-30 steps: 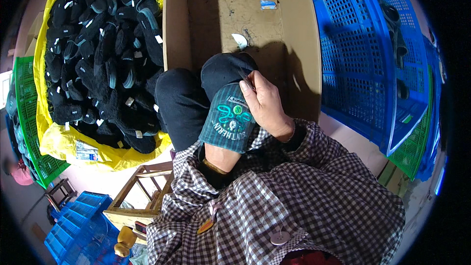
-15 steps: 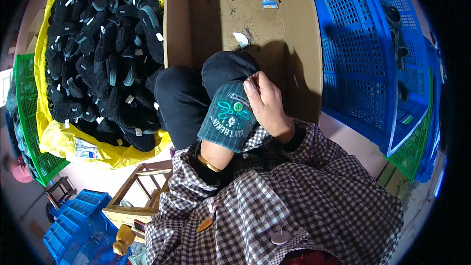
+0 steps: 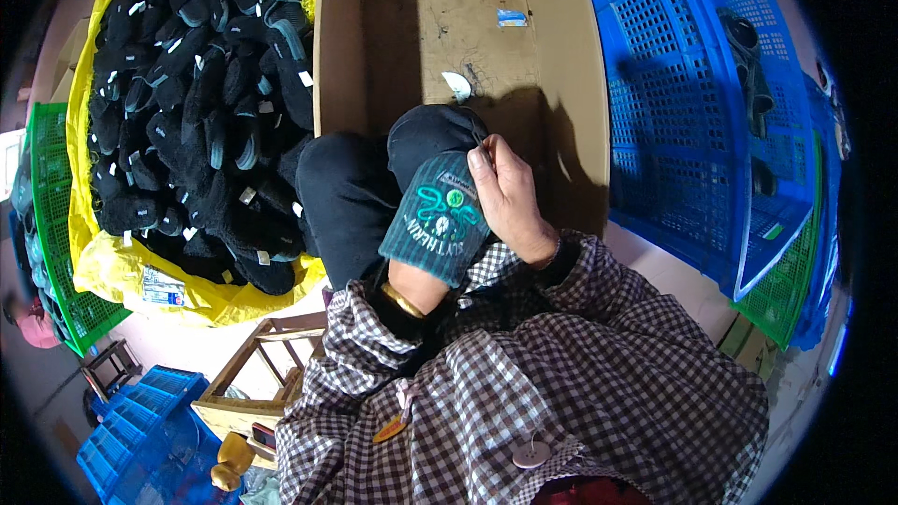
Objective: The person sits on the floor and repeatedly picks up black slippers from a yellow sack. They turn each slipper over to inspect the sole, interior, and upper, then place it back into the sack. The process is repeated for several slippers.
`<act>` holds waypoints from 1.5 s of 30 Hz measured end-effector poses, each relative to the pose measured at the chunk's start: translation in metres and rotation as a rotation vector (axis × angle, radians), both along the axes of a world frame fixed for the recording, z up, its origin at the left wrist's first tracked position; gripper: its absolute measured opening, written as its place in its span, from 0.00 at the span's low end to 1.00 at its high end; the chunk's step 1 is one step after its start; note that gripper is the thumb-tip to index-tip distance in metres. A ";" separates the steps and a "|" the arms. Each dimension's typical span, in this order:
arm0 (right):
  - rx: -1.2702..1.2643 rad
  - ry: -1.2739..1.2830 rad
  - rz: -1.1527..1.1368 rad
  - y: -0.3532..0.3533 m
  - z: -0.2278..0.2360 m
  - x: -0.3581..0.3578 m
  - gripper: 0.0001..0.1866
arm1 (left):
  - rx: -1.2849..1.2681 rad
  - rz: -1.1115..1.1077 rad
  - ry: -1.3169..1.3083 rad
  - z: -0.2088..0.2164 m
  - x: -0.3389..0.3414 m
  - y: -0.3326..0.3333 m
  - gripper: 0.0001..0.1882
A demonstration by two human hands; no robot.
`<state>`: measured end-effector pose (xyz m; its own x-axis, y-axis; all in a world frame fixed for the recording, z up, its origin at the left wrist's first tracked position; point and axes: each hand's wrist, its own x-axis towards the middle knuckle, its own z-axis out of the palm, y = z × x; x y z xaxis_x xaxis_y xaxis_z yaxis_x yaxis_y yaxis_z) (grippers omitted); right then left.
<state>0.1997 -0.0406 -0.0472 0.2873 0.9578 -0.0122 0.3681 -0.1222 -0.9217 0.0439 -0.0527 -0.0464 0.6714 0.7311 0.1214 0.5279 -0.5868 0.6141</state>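
I see the green knit (image 3: pixel 435 220) at the person's knee (image 3: pixel 435 126), drawn over the left hand (image 3: pixel 417 287); only the wrist shows, so I cannot tell how its fingers stand. The right hand (image 3: pixel 513 198), nearly closed, pinches a thin dark thing (image 3: pixel 480 141) at the knit's upper edge. The carton (image 3: pixel 575 65) stands ahead.

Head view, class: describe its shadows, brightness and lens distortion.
In the head view, shadow darkens part of the cardboard box; the pale floor by the wooden stool is glaringly bright; the embroidered green knit piece looks sharp; the right-hand blue plastic crate bends near the rim.
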 end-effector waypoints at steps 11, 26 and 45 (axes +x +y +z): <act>0.033 -0.093 0.046 -0.001 -0.003 -0.003 0.14 | -0.029 0.051 0.070 0.003 -0.002 -0.017 0.22; -0.043 0.006 0.033 -0.012 -0.009 0.004 0.17 | -0.075 0.086 0.105 0.006 -0.008 -0.024 0.22; -0.102 0.039 0.231 -0.007 0.008 0.035 0.17 | -0.336 0.540 -0.078 0.028 -0.080 -0.076 0.31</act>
